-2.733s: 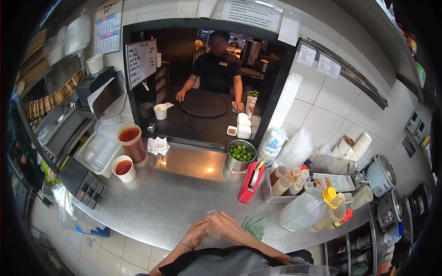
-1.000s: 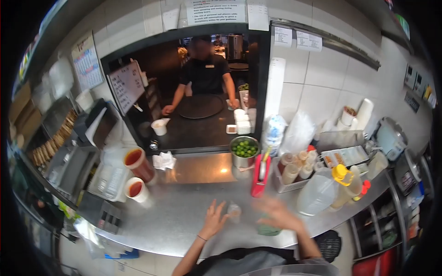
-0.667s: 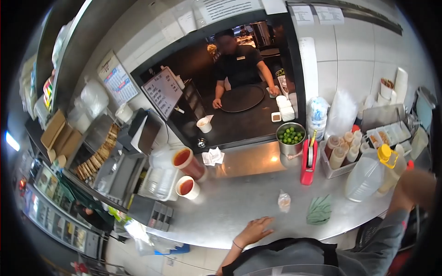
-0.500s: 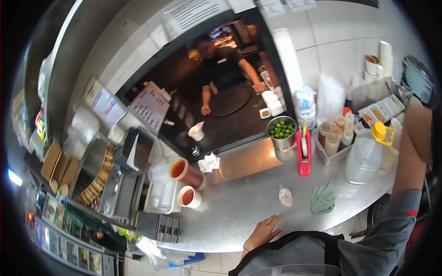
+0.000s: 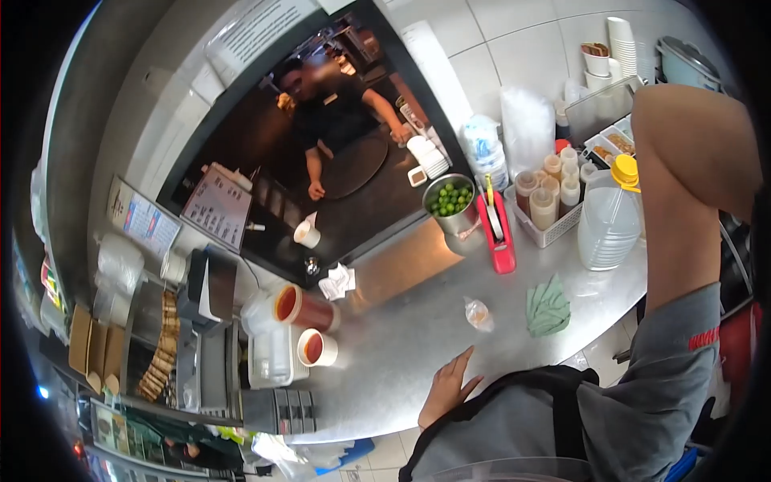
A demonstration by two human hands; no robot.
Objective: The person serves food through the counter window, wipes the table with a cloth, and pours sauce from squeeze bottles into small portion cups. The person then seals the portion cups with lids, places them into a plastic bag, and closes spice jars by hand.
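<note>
My left hand (image 5: 450, 389) lies at the near edge of the steel counter (image 5: 393, 353), fingers stretched out, with nothing in it. A little beyond its fingertips is a small clear plastic bag (image 5: 479, 315) with something orange-brown inside. To the right of that bag lies a crumpled green cloth (image 5: 548, 307). My right arm (image 5: 683, 233) is raised and bent at the elbow, in front of the counter's right end. The right hand is outside the view. Beside this arm stands a large clear jug (image 5: 604, 229) with a yellow cap.
A red tape dispenser (image 5: 502, 241), a metal pot (image 5: 451, 218) of green limes and a basket (image 5: 554, 228) of sauce bottles line the back. Tubs of red sauce (image 5: 321, 312) stand left. Beyond the pass window, a co-worker (image 5: 337, 120) rests hands by a round tray (image 5: 357, 170).
The view has shifted, so the counter items appear further left and higher. My right elbow shows more fully. My left hand stays by the counter edge; its fingers point more upward.
</note>
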